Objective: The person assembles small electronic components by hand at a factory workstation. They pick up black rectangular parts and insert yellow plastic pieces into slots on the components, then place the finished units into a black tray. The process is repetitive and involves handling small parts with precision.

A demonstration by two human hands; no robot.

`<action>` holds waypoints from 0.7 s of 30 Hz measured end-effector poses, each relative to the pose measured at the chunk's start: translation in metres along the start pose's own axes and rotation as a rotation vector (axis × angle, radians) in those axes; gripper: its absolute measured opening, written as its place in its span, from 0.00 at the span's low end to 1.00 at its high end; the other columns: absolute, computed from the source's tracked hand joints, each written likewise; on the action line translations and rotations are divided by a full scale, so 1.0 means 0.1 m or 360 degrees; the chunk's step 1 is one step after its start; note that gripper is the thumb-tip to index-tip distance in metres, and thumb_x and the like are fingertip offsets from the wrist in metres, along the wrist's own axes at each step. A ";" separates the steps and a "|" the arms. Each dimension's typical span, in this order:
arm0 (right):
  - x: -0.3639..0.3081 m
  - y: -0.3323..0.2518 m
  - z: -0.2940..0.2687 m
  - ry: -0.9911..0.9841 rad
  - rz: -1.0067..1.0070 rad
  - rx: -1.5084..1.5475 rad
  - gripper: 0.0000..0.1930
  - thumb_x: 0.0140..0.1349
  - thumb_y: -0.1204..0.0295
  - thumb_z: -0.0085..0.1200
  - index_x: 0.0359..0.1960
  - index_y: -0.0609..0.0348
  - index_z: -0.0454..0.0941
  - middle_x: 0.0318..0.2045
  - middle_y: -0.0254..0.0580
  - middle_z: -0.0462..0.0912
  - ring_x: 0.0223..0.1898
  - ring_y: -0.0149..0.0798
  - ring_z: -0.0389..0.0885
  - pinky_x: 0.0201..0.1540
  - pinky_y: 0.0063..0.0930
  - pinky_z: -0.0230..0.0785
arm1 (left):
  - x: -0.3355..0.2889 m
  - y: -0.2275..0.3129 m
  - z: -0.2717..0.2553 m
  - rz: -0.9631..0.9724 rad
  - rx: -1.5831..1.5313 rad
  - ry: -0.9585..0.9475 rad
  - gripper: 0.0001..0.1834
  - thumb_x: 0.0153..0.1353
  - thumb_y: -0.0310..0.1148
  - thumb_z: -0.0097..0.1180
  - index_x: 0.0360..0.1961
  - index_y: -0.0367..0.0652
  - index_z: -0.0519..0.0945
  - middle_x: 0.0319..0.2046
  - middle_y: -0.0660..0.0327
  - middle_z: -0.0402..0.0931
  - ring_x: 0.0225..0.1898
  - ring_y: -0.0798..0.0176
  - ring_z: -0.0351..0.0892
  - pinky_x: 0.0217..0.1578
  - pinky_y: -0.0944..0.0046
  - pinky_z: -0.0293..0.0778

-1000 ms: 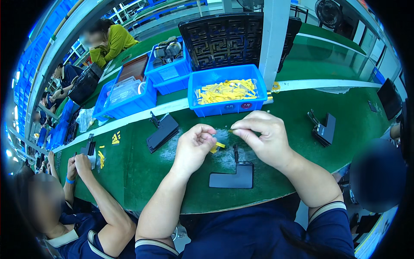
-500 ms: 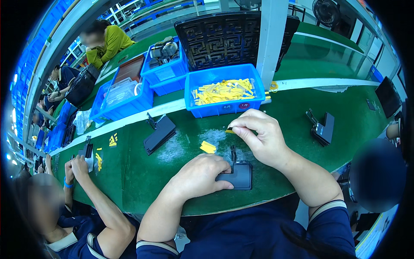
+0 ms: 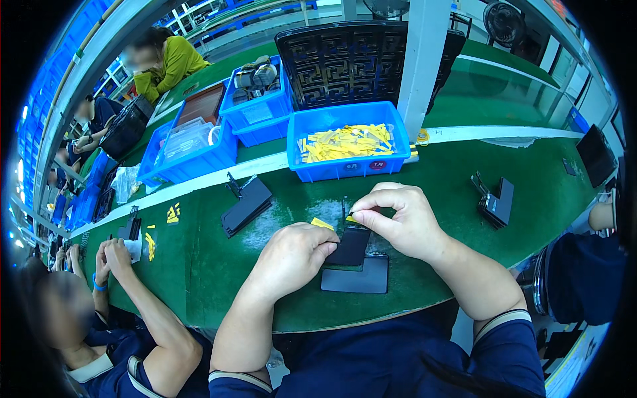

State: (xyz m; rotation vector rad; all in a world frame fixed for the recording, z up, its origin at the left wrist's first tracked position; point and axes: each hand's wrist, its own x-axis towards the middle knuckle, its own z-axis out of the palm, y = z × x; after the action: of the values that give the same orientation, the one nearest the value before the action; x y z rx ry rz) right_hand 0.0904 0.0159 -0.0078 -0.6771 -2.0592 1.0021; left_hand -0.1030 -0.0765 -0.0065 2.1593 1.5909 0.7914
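Note:
My left hand (image 3: 292, 259) is closed on the edge of a thin black panel (image 3: 349, 248), lifted and tilted. Under its near side, a flat dark rectangular panel (image 3: 358, 277) lies on the green table. Between the thumb and forefinger of my right hand (image 3: 401, 219) is a small yellow strip (image 3: 351, 217) with a dark end. It is at the far edge of the lifted panel; whether they touch I cannot tell. Just beyond my left fingers lies a yellow piece (image 3: 322, 223), partly hidden by that hand.
A blue bin (image 3: 348, 170) of yellow strips stands straight ahead. Dark panel stacks with upright clips lie left (image 3: 245, 207) and right (image 3: 497, 202). A white post (image 3: 423, 66) rises behind the bin. Close on my left, a co-worker's hands (image 3: 114, 257) work beside yellow strips (image 3: 150, 245).
My left hand has raised the black panel off the one lying on the table and tilted it. My right hand, still pinching the yellow strip, has come down and nearer to the panel's far edge.

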 end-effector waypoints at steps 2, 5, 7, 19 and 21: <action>0.00 0.02 -0.01 -0.0027 0.0059 0.0043 0.06 0.53 0.73 0.61 0.31 0.61 0.83 0.27 0.42 0.82 0.28 0.36 0.80 0.31 0.28 0.72 | 0.02 0.04 -0.01 0.0022 -0.0010 0.0094 0.06 0.54 0.27 0.59 0.32 0.37 0.81 0.25 0.53 0.78 0.31 0.49 0.78 0.33 0.55 0.73; 0.00 0.04 -0.02 -0.0032 0.0029 0.0196 0.04 0.55 0.74 0.61 0.29 0.63 0.82 0.30 0.40 0.82 0.32 0.33 0.79 0.39 0.26 0.70 | 0.04 0.07 -0.04 0.0094 0.0011 0.0142 0.05 0.54 0.27 0.59 0.31 0.37 0.81 0.25 0.53 0.78 0.30 0.50 0.78 0.32 0.55 0.72; 0.00 0.02 -0.01 -0.0137 0.0104 0.0253 0.04 0.54 0.74 0.61 0.28 0.62 0.82 0.30 0.40 0.82 0.32 0.34 0.80 0.37 0.28 0.71 | 0.02 0.06 -0.04 0.0123 0.0053 0.0163 0.05 0.53 0.27 0.59 0.31 0.38 0.81 0.24 0.53 0.78 0.29 0.51 0.78 0.31 0.55 0.72; -0.05 -0.10 0.05 0.0283 -0.0247 -0.0141 0.03 0.53 0.76 0.59 0.29 0.61 0.82 0.28 0.42 0.80 0.31 0.43 0.79 0.34 0.32 0.71 | 0.01 0.04 -0.04 0.0090 -0.0087 0.0173 0.05 0.54 0.27 0.59 0.31 0.38 0.82 0.23 0.54 0.77 0.27 0.51 0.78 0.30 0.56 0.72; -0.03 -0.10 0.01 0.0145 -0.0100 -0.0035 0.04 0.53 0.76 0.60 0.30 0.60 0.83 0.27 0.43 0.80 0.30 0.41 0.79 0.33 0.31 0.70 | 0.01 0.03 -0.04 0.0097 -0.0090 0.0180 0.05 0.54 0.27 0.59 0.32 0.38 0.82 0.23 0.54 0.77 0.27 0.52 0.77 0.30 0.57 0.72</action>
State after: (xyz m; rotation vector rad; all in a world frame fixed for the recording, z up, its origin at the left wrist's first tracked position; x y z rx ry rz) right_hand 0.0903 0.0079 -0.0015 -0.6535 -2.0021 0.8982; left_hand -0.1030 -0.0765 -0.0009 2.1665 1.5428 0.9813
